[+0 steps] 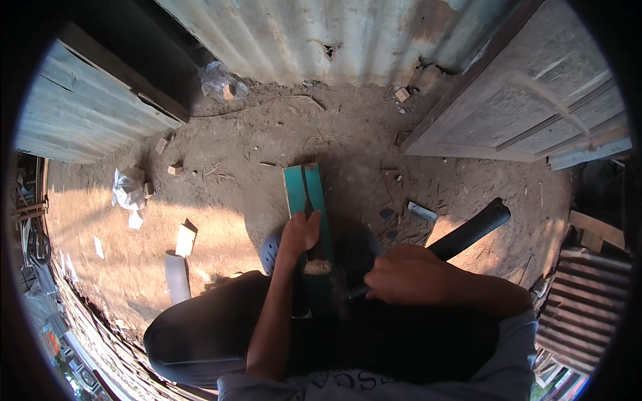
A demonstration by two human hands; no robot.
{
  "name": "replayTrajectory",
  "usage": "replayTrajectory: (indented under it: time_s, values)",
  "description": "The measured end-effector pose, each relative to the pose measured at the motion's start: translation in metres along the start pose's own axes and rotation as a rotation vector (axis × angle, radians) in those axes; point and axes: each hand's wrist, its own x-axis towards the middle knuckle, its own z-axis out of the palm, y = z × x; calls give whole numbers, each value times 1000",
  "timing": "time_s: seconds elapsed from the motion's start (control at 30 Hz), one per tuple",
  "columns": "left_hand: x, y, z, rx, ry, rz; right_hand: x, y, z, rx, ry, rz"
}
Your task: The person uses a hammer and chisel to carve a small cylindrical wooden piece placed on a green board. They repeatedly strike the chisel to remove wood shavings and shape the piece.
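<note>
A long green wooden board lies lengthwise before me, its near end between my legs. A narrow dark line runs down its far part; I cannot tell whether it is a gap or a thin tool. My left hand is closed on the board, over its left edge. Nearer to me, a pale bare-wood patch shows on the board. To the right, my right hand is closed round a long black tool with a broad rounded end pointing up and right. The tool's other end is blurred near the board.
Corrugated metal sheets stand at the far side, with a wooden door panel at the right. On the dirt floor lie a plastic bag, a grey cylinder, small wood blocks and a pale flat piece.
</note>
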Motion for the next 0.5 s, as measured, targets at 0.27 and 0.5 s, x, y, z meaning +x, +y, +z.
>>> replayTrajectory:
  time_s: [0.27,0.5]
  values:
    - [5,-11,8,94,-28,180,0,-5,-7,3,22,-30]
    - [2,1,0,29,-64,123,4,-9,-15,16,-118,-5]
